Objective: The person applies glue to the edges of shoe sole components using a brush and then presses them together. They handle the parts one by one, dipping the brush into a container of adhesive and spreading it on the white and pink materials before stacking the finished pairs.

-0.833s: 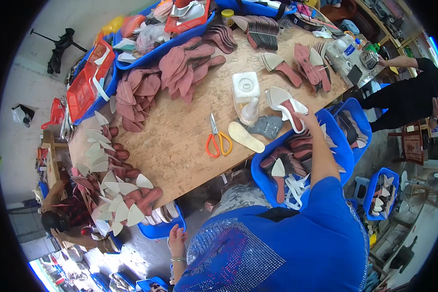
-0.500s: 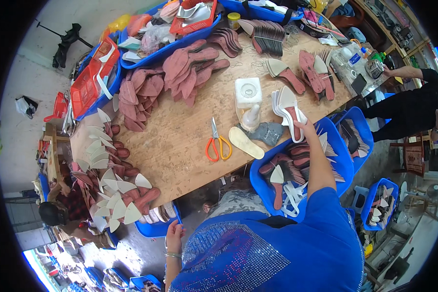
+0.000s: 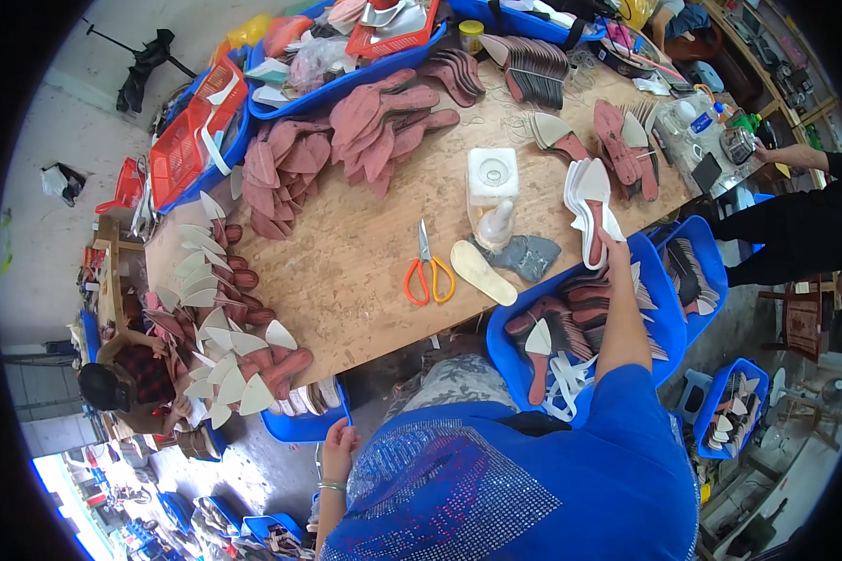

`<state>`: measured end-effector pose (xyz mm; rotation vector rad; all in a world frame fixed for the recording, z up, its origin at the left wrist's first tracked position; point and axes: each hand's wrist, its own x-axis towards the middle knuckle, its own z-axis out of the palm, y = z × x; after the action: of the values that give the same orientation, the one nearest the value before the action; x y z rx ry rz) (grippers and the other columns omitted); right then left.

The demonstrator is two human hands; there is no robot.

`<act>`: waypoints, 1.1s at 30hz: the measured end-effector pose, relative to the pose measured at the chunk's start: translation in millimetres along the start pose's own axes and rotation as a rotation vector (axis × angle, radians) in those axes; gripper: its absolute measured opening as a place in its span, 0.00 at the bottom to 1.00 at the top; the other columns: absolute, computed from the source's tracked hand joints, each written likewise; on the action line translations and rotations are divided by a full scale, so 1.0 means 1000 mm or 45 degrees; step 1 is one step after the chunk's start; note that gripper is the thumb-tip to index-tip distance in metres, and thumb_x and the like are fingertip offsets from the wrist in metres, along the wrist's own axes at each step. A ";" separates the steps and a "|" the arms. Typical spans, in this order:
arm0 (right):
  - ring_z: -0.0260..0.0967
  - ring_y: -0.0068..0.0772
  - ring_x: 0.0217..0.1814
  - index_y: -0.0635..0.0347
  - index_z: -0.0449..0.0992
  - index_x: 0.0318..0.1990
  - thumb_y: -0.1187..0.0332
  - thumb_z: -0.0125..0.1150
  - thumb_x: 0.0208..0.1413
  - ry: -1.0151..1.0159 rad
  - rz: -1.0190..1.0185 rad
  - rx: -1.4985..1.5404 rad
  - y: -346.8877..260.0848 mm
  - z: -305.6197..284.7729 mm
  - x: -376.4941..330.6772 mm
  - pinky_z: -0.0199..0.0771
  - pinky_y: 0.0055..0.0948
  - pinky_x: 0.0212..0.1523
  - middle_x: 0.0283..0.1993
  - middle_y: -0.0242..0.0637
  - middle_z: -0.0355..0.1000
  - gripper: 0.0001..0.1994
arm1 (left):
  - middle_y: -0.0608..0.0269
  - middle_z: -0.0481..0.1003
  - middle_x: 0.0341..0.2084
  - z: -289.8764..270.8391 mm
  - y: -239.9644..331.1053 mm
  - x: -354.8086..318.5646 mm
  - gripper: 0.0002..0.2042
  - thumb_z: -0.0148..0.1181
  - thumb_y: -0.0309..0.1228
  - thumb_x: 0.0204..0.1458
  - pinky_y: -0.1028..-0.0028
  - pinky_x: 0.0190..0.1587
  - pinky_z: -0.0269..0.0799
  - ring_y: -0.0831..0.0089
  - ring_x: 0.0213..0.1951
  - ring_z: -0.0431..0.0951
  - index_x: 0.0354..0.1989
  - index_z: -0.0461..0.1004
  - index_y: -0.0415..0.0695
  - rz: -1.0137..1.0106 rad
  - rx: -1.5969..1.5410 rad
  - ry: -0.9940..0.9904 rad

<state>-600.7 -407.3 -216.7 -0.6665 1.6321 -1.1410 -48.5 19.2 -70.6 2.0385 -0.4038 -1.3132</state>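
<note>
right hand (image 3: 616,254): thumb and fingers pinching the near, narrow end of the stack; underside of grip hidden
insole stack (image 3: 587,201): white and red layers, over the right part of the wooden table (image 3: 346,271), its near end at the near edge; can't tell if resting or lifted
long axis: from the fingers away toward the far edge, tipped slightly left; wide pale end farthest from the grip
nearer hand: right, touching; left well apart
left hand (image 3: 339,451): off the near edge, in front of the body, fingers loosely curled with gaps, nothing visible in them
blue bin (image 3: 499,360): below the near edge, partly under the right forearm, holding more red insoles
left of stack: dark grey slab (image 3: 530,257), then cream insole (image 3: 484,271) by the near edge
farther left: scissors (image 3: 426,252), blades toward the far edge
beyond the tip: pale-tipped insole bundle (image 3: 559,136), toward the far edge
</note>
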 end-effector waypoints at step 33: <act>0.68 0.39 0.41 0.73 0.70 0.43 0.57 0.56 0.57 0.451 -0.811 -0.769 -0.031 -0.085 0.036 0.66 0.36 0.47 0.39 0.48 0.72 0.22 | 0.64 0.74 0.37 0.030 -0.020 0.031 0.20 0.54 0.36 0.58 0.79 0.41 0.71 0.79 0.36 0.73 0.55 0.64 0.38 0.214 -0.102 -0.295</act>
<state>-695.9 -419.7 -198.3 -1.5229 2.1766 -1.2480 -63.4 4.8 -113.0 1.7516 -0.6034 -1.4406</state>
